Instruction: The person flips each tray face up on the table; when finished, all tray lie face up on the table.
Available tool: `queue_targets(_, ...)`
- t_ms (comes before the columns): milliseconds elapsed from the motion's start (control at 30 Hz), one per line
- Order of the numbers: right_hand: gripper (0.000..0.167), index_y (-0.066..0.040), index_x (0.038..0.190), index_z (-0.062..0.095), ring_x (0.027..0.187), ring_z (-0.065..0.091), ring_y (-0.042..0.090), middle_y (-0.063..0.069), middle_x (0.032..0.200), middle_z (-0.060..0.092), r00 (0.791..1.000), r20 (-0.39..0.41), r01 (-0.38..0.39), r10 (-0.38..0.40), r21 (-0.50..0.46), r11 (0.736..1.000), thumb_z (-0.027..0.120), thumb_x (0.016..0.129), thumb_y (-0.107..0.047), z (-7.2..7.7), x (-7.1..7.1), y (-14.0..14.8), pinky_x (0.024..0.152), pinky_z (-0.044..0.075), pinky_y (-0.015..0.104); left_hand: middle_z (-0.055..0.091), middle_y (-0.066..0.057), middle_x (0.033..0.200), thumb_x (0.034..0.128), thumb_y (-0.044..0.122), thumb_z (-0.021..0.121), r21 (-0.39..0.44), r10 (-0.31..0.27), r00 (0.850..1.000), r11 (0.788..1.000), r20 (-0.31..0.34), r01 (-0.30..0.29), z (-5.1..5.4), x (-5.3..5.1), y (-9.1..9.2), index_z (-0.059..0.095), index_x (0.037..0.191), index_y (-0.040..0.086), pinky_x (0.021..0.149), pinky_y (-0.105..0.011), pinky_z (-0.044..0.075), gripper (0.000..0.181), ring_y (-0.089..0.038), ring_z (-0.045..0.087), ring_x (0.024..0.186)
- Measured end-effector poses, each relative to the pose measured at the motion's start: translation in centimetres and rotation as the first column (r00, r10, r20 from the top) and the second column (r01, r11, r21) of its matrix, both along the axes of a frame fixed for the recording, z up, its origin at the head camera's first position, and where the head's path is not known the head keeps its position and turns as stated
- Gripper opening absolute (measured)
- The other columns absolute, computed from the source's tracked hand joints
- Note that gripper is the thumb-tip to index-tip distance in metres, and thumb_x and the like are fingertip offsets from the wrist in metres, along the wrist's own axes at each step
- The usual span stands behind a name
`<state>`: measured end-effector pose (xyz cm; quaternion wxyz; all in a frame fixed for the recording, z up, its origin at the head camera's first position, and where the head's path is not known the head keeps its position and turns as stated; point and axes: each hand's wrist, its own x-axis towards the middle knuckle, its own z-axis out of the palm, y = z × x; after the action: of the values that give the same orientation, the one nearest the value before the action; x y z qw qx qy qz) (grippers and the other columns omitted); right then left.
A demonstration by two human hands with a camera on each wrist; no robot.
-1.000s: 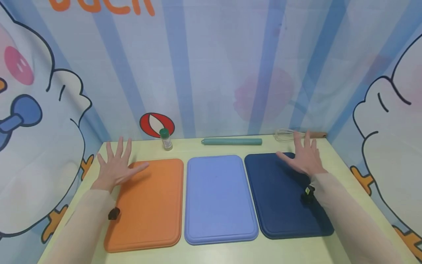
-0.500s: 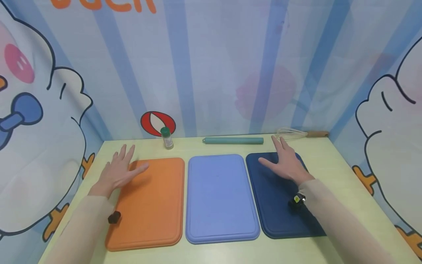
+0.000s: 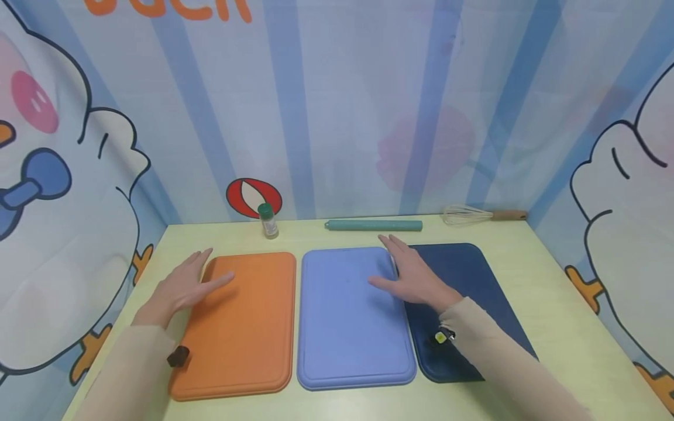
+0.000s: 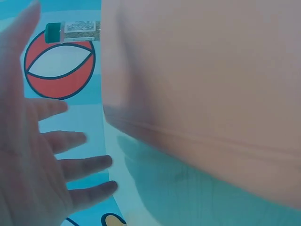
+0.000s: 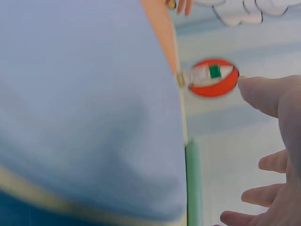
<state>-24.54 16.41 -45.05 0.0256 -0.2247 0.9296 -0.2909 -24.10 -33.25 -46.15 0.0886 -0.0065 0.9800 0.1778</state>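
Note:
My left hand [image 3: 181, 285] hovers above the left edge of the orange cutting board [image 3: 247, 333], thumb spread from straight fingers, holding nothing. In the left wrist view that hand [image 4: 42, 155] appears palm-side with its fingers apart. My right hand [image 3: 413, 275] hangs over the border between the light blue cutting board [image 3: 347, 327] and the navy cutting board [image 3: 463, 269]. Its fingers are extended and hold nothing. The right wrist view shows the fingers and thumb of this hand [image 5: 282, 141] apart, with the light blue board [image 5: 84, 94] beside them.
Along the back of the pale yellow table [image 3: 221, 237] stands a small green-capped spice jar [image 3: 268, 222]. A teal rolling pin [image 3: 374, 225] lies right of it, then a whisk [image 3: 484, 215] with a wooden handle. Behind hangs a striped cartoon curtain [image 3: 347, 117].
My right hand has swept left, from over the navy board to the light blue board's right edge. My left hand has lowered slightly and turned, its fingers drawing closer together. The objects have stayed put.

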Motion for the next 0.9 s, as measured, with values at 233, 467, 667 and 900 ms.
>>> queue_targets(233, 0.094, -0.009, 0.168, 0.023, 0.158, 0.025, 0.038, 0.019, 0.172, 0.026, 0.995, 0.03, -0.098, 0.1, -0.046, 0.994, 0.071, 0.097, -0.05, 0.2, 1.4, -4.1, 0.125, 0.026, 0.061, 0.031, -0.037, 0.162, 0.0941, 0.075, 0.058, 0.055, -0.021, 0.999, 0.998, 0.045, 0.019, 0.1, 0.7, -0.5, 0.021, 0.163, -0.008, 0.116, -0.073, 0.03, 0.113, -0.057, 0.031, 0.148)
queue_targets(467, 0.09, -0.006, 0.166, 0.029, 0.157, 0.032, 0.033, 0.014, 0.169, 0.035, 0.983, 0.066, -0.166, 0.171, -0.076, 0.983, 0.074, 0.096, -0.042, -0.2, 2.7, -7.8, 0.127, 0.029, 0.051, 0.028, -0.038, 0.163, 0.0946, 0.074, 0.058, 0.101, -0.023, 0.995, 0.995, 0.093, 0.013, -0.2, 1.1, -1.0, 0.016, 0.166, -0.003, 0.114, -0.076, 0.031, 0.113, -0.059, 0.03, 0.147)
queue_targets(667, 0.091, -0.006, 0.165, 0.032, 0.157, 0.031, 0.031, 0.014, 0.169, 0.036, 0.969, 0.109, -0.217, 0.223, -0.062, 0.974, 0.075, 0.095, -0.044, -0.2, 3.8, -10.5, 0.127, 0.027, 0.047, 0.026, -0.033, 0.166, 0.0956, 0.071, 0.06, 0.13, -0.04, 0.993, 0.991, 0.11, 0.026, -0.2, 1.7, -1.0, 0.014, 0.167, 0.0, 0.114, -0.076, 0.029, 0.11, -0.058, 0.028, 0.149)
queue_targets(900, 0.093, -0.005, 0.164, 0.033, 0.156, 0.033, 0.028, 0.012, 0.168, 0.038, 0.952, 0.138, -0.266, 0.271, -0.059, 0.962, 0.079, 0.092, -0.043, -0.3, 4.6, -13.1, 0.128, 0.027, 0.043, 0.024, -0.032, 0.167, 0.0964, 0.068, 0.061, 0.163, -0.068, 0.989, 0.986, 0.129, 0.047, 0.2, 1.8, -0.9, 0.014, 0.167, 0.0, 0.114, -0.077, 0.028, 0.109, -0.058, 0.026, 0.15)
